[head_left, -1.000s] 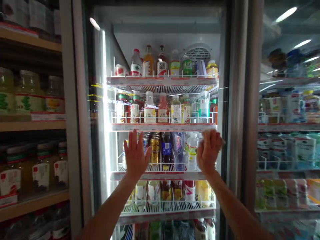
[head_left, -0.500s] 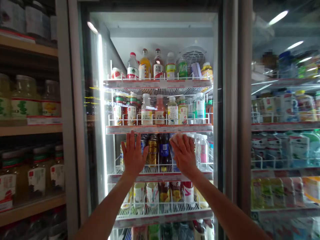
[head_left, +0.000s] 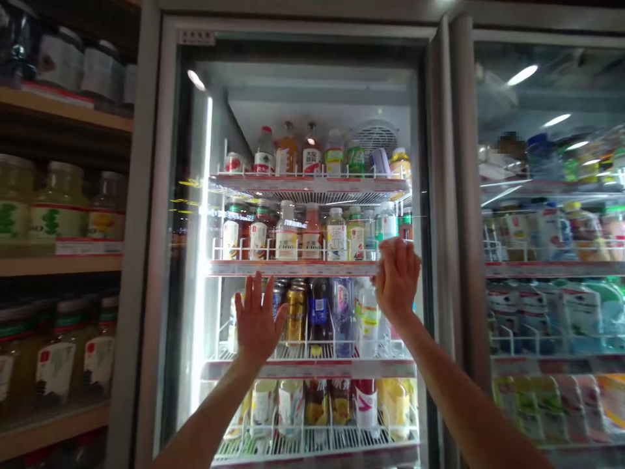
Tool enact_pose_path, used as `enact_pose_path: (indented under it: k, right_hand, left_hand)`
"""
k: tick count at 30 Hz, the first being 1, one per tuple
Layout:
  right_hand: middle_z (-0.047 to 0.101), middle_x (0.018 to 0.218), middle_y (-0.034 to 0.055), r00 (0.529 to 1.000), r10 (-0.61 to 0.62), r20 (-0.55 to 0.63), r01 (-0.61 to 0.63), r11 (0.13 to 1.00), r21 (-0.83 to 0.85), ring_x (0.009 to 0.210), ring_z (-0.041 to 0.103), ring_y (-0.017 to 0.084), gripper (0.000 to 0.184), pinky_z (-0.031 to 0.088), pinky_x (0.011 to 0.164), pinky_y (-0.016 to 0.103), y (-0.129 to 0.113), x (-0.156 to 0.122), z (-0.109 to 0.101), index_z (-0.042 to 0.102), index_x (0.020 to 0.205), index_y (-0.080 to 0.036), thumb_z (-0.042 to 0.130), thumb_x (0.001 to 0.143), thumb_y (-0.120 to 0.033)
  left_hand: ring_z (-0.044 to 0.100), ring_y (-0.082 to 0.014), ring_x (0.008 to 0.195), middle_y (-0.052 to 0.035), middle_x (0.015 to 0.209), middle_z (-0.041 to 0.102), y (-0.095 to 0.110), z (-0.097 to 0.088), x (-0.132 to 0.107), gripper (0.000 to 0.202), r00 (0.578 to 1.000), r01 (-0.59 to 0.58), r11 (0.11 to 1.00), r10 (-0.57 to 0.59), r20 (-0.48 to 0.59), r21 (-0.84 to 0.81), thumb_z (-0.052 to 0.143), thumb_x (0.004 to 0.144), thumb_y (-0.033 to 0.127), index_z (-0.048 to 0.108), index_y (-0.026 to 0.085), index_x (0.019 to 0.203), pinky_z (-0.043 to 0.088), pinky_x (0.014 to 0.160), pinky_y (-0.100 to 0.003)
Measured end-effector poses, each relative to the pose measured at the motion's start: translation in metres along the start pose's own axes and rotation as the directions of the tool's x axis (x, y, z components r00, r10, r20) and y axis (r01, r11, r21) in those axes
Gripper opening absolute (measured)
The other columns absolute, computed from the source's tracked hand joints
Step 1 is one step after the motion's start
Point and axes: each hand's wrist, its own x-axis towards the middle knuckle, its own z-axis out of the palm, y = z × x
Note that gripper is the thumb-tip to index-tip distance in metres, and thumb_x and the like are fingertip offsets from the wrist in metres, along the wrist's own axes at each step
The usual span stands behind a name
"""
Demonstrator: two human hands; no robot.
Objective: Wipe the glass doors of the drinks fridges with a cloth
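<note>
My left hand [head_left: 258, 324] is raised flat against the glass door [head_left: 317, 85] of a lit drinks cooler, fingers stretched and apart, holding nothing. Higher and to the right, my right hand [head_left: 399, 280] presses on the same pane near its right side, fingers bent over a crumpled whitish cloth [head_left: 385, 246]. Most of the cloth is hidden under the hand. Behind the glass, bottles of drink [head_left: 336, 236] and golden cans [head_left: 295, 311] stand on wire shelves, partly covered by my hands and forearms.
A metal door frame [head_left: 439, 195] borders the pane on the right, beside a second glass-fronted cooler [head_left: 551, 260] with packed shelves. To the left, wooden shelves [head_left: 58, 264] hold jars and bottles [head_left: 61, 195]. Lights reflect in the glass.
My right hand has slid right and slightly up across the glass with the cloth. My left hand stays flat at nearly the same place on the pane. The view has tilted upward.
</note>
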Motion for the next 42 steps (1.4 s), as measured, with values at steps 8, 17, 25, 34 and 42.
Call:
enact_pose_path:
  k: [8, 17, 25, 34, 42]
  right_hand:
    - [0.024, 0.152, 0.0032, 0.965, -0.227, 0.129, 0.213, 0.971, 0.111, 0.141, 0.015, 0.026, 0.061, 0.021, 0.113, 0.051, -0.012, 0.009, 0.002, 0.022, 0.146, -0.026, 0.039, 0.088, -0.019]
    - [0.029, 0.15, 0.0022, 0.847, -0.498, 0.184, 0.453, 0.859, 0.238, 0.141, 0.015, 0.025, 0.068, 0.021, 0.114, 0.049, -0.066, 0.003, 0.015, 0.023, 0.146, -0.025, 0.046, 0.082, -0.017]
    - [0.027, 0.15, 0.0053, 0.907, -0.388, 0.161, 0.352, 0.911, 0.213, 0.142, 0.01, 0.028, 0.062, 0.018, 0.114, 0.052, -0.088, 0.031, 0.031, 0.027, 0.144, -0.022, 0.044, 0.085, -0.018]
    - [0.028, 0.15, 0.0058, 0.88, -0.429, 0.206, 0.357, 0.881, 0.309, 0.141, 0.013, 0.029, 0.052, 0.017, 0.114, 0.054, -0.149, 0.049, 0.05, 0.038, 0.138, -0.02, 0.044, 0.086, -0.02]
    - [0.028, 0.15, 0.0084, 0.832, -0.532, 0.158, 0.436, 0.803, 0.407, 0.141, 0.015, 0.03, 0.051, 0.017, 0.112, 0.056, -0.205, 0.086, 0.078, 0.041, 0.136, -0.016, 0.044, 0.086, -0.017]
  left_hand:
    - [0.014, -0.0273, 0.141, -0.0138, 0.152, 0.02, 0.0, 0.0, 0.0, 0.067, 1.0, -0.004, 1.0, 0.004, -0.011, 0.029, 0.043, 0.091, 0.037, 0.011, 0.02, 0.147, 0.014, 0.113, -0.05]
    - [0.019, -0.0277, 0.14, -0.0154, 0.149, 0.027, -0.014, -0.009, -0.005, 0.062, 0.999, -0.03, 0.997, 0.026, 0.046, 0.075, 0.039, 0.092, 0.04, 0.018, 0.016, 0.146, 0.018, 0.112, -0.05]
    - [0.021, -0.0285, 0.139, -0.0181, 0.148, 0.028, -0.056, -0.024, -0.023, 0.064, 0.997, 0.047, 0.986, -0.056, 0.055, 0.16, 0.036, 0.093, 0.04, 0.015, 0.013, 0.146, 0.022, 0.11, -0.051]
    - [0.025, -0.0299, 0.138, -0.0178, 0.147, 0.03, -0.087, -0.041, -0.021, 0.062, 0.986, 0.115, 0.968, -0.139, 0.096, 0.222, 0.032, 0.093, 0.042, 0.016, 0.014, 0.146, 0.025, 0.108, -0.054]
    - [0.027, -0.0297, 0.137, -0.0192, 0.146, 0.033, -0.118, -0.064, -0.027, 0.064, 0.992, 0.083, 0.936, -0.111, 0.063, 0.343, 0.031, 0.094, 0.041, 0.009, 0.014, 0.147, 0.029, 0.106, -0.053]
